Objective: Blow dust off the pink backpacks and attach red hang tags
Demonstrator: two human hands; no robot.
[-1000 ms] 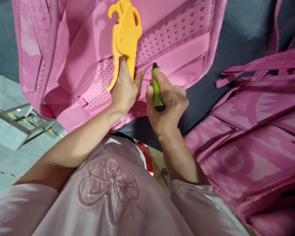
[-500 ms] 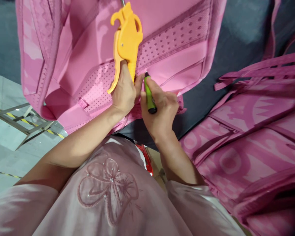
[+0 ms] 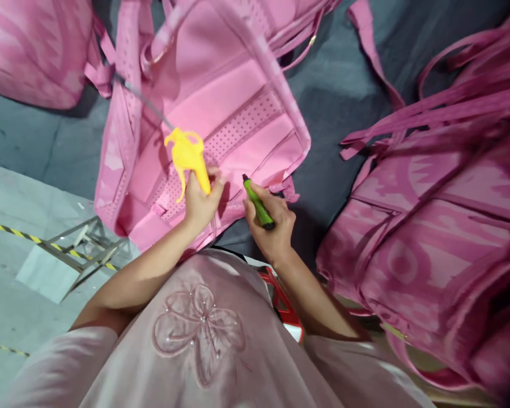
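A pink backpack (image 3: 233,85) lies with its padded, perforated back panel facing up. Over its lower part, my left hand (image 3: 202,198) is closed round the handle of a yellow air blow gun (image 3: 187,156), whose thin metal nozzle points up and left across the bag. In my right hand (image 3: 274,221) is a green marker (image 3: 258,203) with a black end, held like a pen. Its dark tip points up and left above the bag's lower edge; I cannot tell whether it touches the fabric.
More pink patterned backpacks (image 3: 429,226) stand at the right, their straps trailing leftward. Another pink bag (image 3: 38,51) is at the upper left. Dark cloth (image 3: 323,107) covers the work surface. A metal-framed stool (image 3: 74,249) stands on the tiled floor at the left.
The view has pulled back, so more of the bags shows. My hands are farther apart, and the marker has drawn away from my left hand and the blow gun.
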